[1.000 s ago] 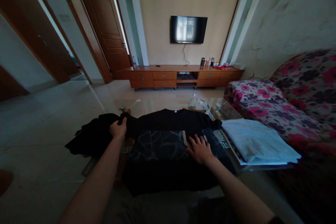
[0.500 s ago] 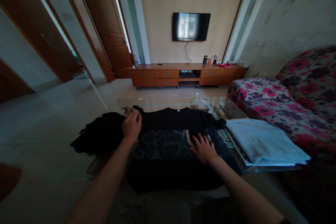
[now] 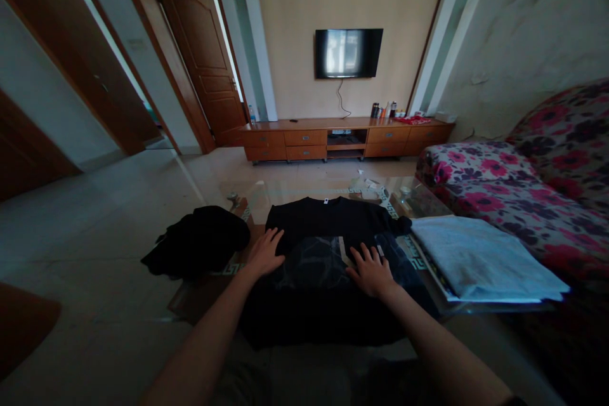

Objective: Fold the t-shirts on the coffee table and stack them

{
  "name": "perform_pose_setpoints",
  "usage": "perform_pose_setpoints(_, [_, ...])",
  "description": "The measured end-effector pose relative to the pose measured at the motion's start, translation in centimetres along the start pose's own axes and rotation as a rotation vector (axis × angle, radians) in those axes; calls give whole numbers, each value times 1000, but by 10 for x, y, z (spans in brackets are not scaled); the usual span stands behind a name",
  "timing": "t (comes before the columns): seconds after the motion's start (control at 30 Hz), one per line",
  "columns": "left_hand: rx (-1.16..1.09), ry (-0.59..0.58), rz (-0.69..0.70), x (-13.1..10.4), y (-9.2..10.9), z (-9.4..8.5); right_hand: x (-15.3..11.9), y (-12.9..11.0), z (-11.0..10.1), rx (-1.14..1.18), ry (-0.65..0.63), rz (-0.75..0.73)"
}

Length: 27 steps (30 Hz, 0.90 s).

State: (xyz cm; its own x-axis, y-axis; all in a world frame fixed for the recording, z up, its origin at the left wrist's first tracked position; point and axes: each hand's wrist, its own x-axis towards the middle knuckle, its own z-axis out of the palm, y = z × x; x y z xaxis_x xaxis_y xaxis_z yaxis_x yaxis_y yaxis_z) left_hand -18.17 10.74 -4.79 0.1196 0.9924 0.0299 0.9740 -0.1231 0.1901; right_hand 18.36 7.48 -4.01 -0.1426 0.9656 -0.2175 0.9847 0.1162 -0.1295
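A black shirt (image 3: 304, 219) with a dark grey patterned panel lies spread on the glass coffee table (image 3: 257, 193), its collar and small white label pointing away from me. My left hand (image 3: 266, 252) rests at the shirt's left edge, fingers extended. On the patterned part lies my right hand (image 3: 371, 269), palm down with its fingers spread. The shirt's left sleeve does not show; it appears folded in. Left of the shirt sits a bunched black cloth (image 3: 200, 242), apart from my left hand.
A pale blue folded cloth or sheet (image 3: 485, 257) lies on the table's right end. The flowered sofa (image 3: 495, 193) stands to the right. Beyond the table are a wooden TV cabinet (image 3: 304, 139) with bottles and cans on it, and a wall-mounted TV (image 3: 348, 52).
My left hand has let go of the left sleeve and moved right and nearer, onto the shirt's edge. The sleeve no longer sticks out left. My right hand has stayed put.
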Motion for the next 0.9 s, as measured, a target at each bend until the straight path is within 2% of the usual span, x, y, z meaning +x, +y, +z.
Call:
perform_pose_setpoints(0.1, [-2,-6,-108,-9,-29,0,0,1,1,5,10,-4])
perform_pose_setpoints(0.2, [-32,47,-208,-16,-51,6,0,1,1,13,14,-8])
perform_pose_setpoints(0.33, [-129,114,-201,-16,-65,11,0,2,1,15,13,-8])
perform_pose_setpoints(0.53, [-144,145,-194,-18,-66,3,-1,1,-1,21,9,-2])
perform_pose_setpoints(0.63, [-37,107,-180,-24,-60,-5,-1,0,-2,20,1,1])
perform_pose_setpoints(0.73, [71,60,-41,-27,-51,-11,-2,0,-2,22,5,-9])
perform_pose_setpoints(0.83, [61,38,146,-24,-46,-11,-2,0,-1,25,16,-13])
perform_pose_setpoints(0.9, [23,-25,185,-20,-46,-9,-2,0,-1,30,4,-13])
